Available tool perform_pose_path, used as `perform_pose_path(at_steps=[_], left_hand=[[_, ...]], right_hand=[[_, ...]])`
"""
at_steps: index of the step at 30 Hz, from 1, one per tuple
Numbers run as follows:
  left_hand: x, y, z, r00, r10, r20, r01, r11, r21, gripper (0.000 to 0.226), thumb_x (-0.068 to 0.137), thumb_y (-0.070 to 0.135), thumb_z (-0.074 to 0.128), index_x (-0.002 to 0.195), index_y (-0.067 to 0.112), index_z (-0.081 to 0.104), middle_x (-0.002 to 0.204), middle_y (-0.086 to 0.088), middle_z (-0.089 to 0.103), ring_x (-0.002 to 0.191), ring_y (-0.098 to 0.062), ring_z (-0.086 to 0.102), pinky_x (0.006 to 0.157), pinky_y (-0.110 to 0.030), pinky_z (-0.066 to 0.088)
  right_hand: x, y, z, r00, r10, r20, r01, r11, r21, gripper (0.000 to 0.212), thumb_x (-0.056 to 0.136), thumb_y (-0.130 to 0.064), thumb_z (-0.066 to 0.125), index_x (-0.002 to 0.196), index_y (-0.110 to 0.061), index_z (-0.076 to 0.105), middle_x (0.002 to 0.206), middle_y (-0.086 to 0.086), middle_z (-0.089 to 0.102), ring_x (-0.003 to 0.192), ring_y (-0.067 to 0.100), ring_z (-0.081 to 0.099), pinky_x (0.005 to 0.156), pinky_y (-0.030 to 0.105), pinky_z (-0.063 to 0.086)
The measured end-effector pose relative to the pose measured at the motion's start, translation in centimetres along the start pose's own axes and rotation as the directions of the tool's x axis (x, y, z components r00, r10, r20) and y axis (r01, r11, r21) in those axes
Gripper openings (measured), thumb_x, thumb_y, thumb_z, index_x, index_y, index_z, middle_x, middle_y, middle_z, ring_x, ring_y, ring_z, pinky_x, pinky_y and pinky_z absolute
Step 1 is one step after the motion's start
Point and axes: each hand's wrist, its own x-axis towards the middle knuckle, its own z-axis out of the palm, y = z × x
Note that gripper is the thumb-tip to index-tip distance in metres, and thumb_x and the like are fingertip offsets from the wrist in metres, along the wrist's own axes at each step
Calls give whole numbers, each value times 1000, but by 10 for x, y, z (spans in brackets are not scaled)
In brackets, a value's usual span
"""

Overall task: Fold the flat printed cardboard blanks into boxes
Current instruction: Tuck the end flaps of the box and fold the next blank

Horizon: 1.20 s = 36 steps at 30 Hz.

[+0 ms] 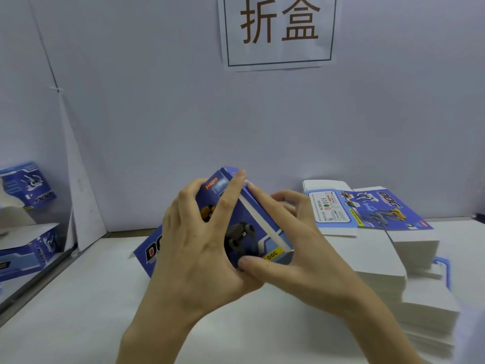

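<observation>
Box [244, 227] gripped by both hands, tilted, seemingly empty, blanks [409, 271] stacked beside

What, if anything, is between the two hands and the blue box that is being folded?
Nothing visible. The left hand and the right hand both already grip the blue box directly, above the white table. The stack of flat blanks lies apart, to the right.

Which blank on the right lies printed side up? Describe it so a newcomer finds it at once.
Start at the white paper sign with brown characters on the back wall, then drop to the stack of white flat cardboard blanks on the table's right side. Behind that stack lies the blue printed cardboard blank. Alone there, it shows its "DOG" artwork face up.
</observation>
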Motion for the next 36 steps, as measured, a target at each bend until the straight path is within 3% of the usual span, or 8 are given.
perform_pose_path(at_steps=[2, 4, 7, 9, 12, 15, 22, 36], left_hand=[[0, 1, 3, 998, -47, 36, 49, 998, -35, 111, 54, 79, 51, 149, 37, 10, 132, -11, 32, 115, -27, 43, 95, -44, 46], [1, -2, 3, 995, -80, 62, 86, 990, -115, 117, 53, 88, 50, 149, 43, 2, 126, 1, 33, 114, -11, 38, 96, -26, 41], [4, -15, -4, 987, -157, 31, 156, 906, -393, 100, 60, 80, 65, 146, 44, 28, 106, 20, 42, 100, 9, 45, 83, 0, 36], [3, -20, -8, 971, -221, 89, 226, 731, -644, 72, 60, 70, 73, 127, 54, 50, 106, 19, 50, 104, -2, 58, 77, -10, 49], [0, -15, -12, 964, -186, 189, 245, 355, -902, 50, 62, 53, 80, 107, 41, 63, 128, 12, 54, 108, -21, 66, 65, -27, 58], [0, -7, -13, 960, -189, 205, 232, 136, -963, 30, 73, 26, 72, 101, 28, 65, 110, -2, 70, 81, -26, 73, 56, -30, 57], [2, -6, -7, 896, -389, 214, 257, 62, -964, 17, 69, 9, 62, 70, 25, 68, 86, -1, 74, 64, -22, 71, 48, -27, 54], [2, -5, -9, 924, -358, 137, 191, 118, -974, 19, 72, 10, 60, 78, 25, 68, 91, -2, 72, 67, -20, 71, 49, -26, 55]], right_hand=[[3, 2, 1, 991, 5, -132, 10, 993, 117, 72, 70, -16, 84, 130, -42, 53, 126, -5, 38, 118, -6, 46, 82, 10, 50], [6, 5, 2, 966, 64, -252, 8, 961, 278, 56, 63, -16, 88, 110, -32, 63, 119, 6, 55, 107, 7, 62, 83, 28, 57], [7, 9, -5, 924, 141, -356, 55, 872, 486, 32, 66, -19, 85, 92, -28, 68, 93, 11, 73, 84, 24, 72, 75, 42, 59], [6, 9, -12, 938, 140, -317, 78, 806, 586, 24, 67, -20, 81, 87, -30, 71, 85, 6, 74, 77, 22, 72, 63, 32, 59], [4, 5, -12, 972, 106, -211, 67, 733, 677, 20, 68, -22, 76, 87, -29, 71, 84, 5, 75, 75, 21, 73, 58, 26, 56], [4, 2, -4, 970, 115, -214, 70, 710, 701, 19, 75, -13, 73, 91, -22, 67, 83, 3, 73, 74, 19, 72, 58, 24, 55], [4, -2, 3, 958, 120, -259, 93, 727, 681, 22, 76, -11, 68, 91, -27, 66, 87, -1, 72, 73, 20, 72, 58, 25, 56], [2, -6, 1, 958, 84, -275, 118, 758, 642, 14, 75, -27, 71, 88, -31, 69, 93, 1, 75, 80, 25, 74, 56, 28, 58]])
